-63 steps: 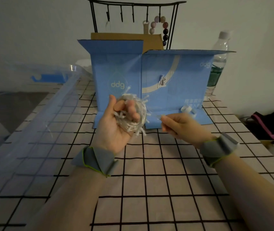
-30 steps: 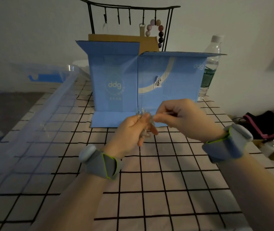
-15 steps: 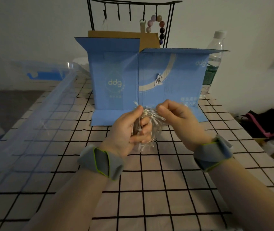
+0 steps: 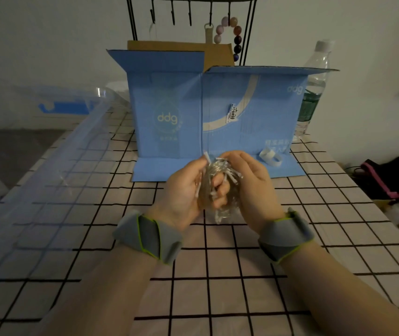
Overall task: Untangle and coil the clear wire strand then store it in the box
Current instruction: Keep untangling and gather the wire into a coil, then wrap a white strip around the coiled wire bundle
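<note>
Checked table [image 4: 217,299], clear bin [image 4: 48,166] along left edge, blue box [image 4: 217,112] upright at back with flaps open, bottle [image 4: 314,86] just behind its right corner. Coil [image 4: 220,187] held above table in front of box, sandwiched between both hands. Left hand [image 4: 183,190] fingers curled through the loops from the left; right hand [image 4: 251,187] cupped round the right side, fingertips pinching the top strands.

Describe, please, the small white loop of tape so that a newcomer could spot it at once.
Start at the big blue box standing open mid-table. Its front flap lies flat on the checked cloth; the tape loop sits on that flap's right part, just right of the hands. It is pale and curled, unlike the bristly clear wire bundle.
</note>
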Action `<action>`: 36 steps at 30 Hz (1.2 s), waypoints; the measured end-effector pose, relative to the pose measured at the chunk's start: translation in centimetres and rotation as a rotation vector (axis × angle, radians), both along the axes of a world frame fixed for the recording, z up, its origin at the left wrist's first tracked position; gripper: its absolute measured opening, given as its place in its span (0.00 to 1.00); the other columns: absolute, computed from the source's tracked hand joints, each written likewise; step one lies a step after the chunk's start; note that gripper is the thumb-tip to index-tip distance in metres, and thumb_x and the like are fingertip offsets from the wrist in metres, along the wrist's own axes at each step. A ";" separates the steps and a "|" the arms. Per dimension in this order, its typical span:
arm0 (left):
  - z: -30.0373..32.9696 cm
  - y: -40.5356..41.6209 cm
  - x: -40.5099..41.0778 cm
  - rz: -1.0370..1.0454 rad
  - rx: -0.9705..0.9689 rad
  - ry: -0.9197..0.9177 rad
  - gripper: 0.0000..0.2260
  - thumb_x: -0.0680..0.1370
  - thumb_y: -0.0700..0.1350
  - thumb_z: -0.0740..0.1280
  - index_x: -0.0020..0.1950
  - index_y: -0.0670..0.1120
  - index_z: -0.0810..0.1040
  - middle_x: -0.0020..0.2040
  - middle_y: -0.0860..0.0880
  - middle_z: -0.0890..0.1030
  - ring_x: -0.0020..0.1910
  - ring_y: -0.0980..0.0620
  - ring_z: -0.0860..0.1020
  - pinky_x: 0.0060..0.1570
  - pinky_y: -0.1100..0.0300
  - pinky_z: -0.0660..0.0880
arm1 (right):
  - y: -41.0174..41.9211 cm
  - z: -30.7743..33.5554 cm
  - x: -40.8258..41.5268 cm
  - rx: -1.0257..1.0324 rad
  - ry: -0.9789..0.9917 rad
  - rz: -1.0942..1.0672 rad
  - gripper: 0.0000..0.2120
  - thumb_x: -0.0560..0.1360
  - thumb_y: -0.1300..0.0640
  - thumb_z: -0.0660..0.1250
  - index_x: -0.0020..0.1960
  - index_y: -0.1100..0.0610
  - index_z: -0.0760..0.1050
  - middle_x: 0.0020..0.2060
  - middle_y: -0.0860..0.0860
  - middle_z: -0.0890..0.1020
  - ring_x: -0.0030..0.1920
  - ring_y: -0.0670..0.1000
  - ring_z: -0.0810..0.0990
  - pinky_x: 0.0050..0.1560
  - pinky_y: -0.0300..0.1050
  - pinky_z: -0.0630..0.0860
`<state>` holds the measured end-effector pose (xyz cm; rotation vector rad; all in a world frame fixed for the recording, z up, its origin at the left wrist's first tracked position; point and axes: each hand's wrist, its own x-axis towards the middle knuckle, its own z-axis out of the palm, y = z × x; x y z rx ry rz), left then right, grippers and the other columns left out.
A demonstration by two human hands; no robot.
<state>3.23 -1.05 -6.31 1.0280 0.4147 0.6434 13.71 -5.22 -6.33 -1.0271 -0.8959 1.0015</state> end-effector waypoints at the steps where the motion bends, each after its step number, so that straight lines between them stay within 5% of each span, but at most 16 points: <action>1: 0.0 0.0 0.0 0.024 -0.002 0.016 0.26 0.81 0.49 0.48 0.26 0.44 0.71 0.24 0.46 0.72 0.22 0.51 0.69 0.27 0.62 0.69 | -0.1 0.2 0.2 0.016 -0.035 -0.018 0.12 0.79 0.62 0.55 0.40 0.61 0.71 0.20 0.49 0.76 0.19 0.46 0.71 0.21 0.35 0.71; 6: -0.4 -0.2 0.5 0.233 -0.029 0.112 0.18 0.80 0.42 0.54 0.35 0.39 0.75 0.25 0.46 0.75 0.25 0.51 0.75 0.31 0.59 0.75 | 0.6 -1.0 0.9 0.029 -0.394 -0.235 0.10 0.77 0.61 0.59 0.39 0.62 0.74 0.29 0.58 0.76 0.31 0.52 0.74 0.33 0.49 0.73; 11: -1.1 -0.5 0.9 0.239 0.194 0.271 0.25 0.79 0.59 0.51 0.32 0.46 0.76 0.26 0.50 0.76 0.28 0.55 0.75 0.39 0.57 0.74 | 1.0 -1.6 1.2 0.012 -0.525 -0.355 0.11 0.77 0.62 0.58 0.37 0.56 0.73 0.30 0.50 0.76 0.33 0.49 0.74 0.37 0.49 0.73; 15: -1.3 -0.3 0.5 0.237 0.629 0.490 0.11 0.79 0.52 0.57 0.40 0.49 0.72 0.35 0.54 0.77 0.35 0.60 0.76 0.44 0.61 0.73 | 0.8 -1.2 1.0 -0.034 -0.293 -0.298 0.11 0.78 0.64 0.56 0.38 0.60 0.72 0.28 0.54 0.74 0.28 0.48 0.74 0.30 0.42 0.72; 19: -1.2 -0.3 0.5 0.366 0.799 0.577 0.09 0.80 0.47 0.57 0.40 0.48 0.71 0.34 0.54 0.76 0.33 0.64 0.75 0.38 0.70 0.70 | 0.8 -1.3 0.6 -0.106 -0.059 -0.189 0.09 0.76 0.65 0.57 0.41 0.64 0.73 0.30 0.58 0.74 0.32 0.55 0.73 0.33 0.44 0.71; 25: -1.7 0.0 1.6 0.673 0.636 0.442 0.04 0.78 0.44 0.62 0.49 0.46 0.76 0.35 0.54 0.78 0.31 0.67 0.76 0.35 0.74 0.70 | 2.1 -1.2 0.8 -0.126 -0.098 -0.243 0.09 0.77 0.63 0.57 0.39 0.60 0.72 0.33 0.56 0.75 0.36 0.53 0.74 0.37 0.45 0.72; 28: -1.6 0.4 2.1 0.720 0.529 0.371 0.09 0.77 0.41 0.64 0.56 0.45 0.78 0.39 0.56 0.80 0.33 0.67 0.77 0.37 0.73 0.73 | 2.8 -1.4 1.3 -0.152 -0.139 -0.236 0.10 0.77 0.63 0.57 0.38 0.58 0.72 0.34 0.55 0.76 0.37 0.53 0.74 0.38 0.45 0.72; 33: -1.3 1.4 3.0 0.665 0.383 0.341 0.08 0.77 0.39 0.65 0.54 0.45 0.79 0.33 0.50 0.77 0.25 0.63 0.73 0.30 0.72 0.72 | 4.3 -1.8 4.7 -0.151 -0.550 -0.184 0.10 0.76 0.63 0.58 0.38 0.58 0.74 0.33 0.49 0.77 0.36 0.47 0.73 0.42 0.43 0.71; 36: -1.9 2.4 3.6 0.675 0.300 0.359 0.09 0.78 0.40 0.63 0.55 0.41 0.79 0.30 0.49 0.74 0.23 0.62 0.70 0.28 0.70 0.71 | 5.4 -2.5 7.3 -0.234 -0.836 -0.361 0.10 0.77 0.59 0.57 0.48 0.60 0.77 0.44 0.56 0.81 0.46 0.54 0.76 0.50 0.47 0.69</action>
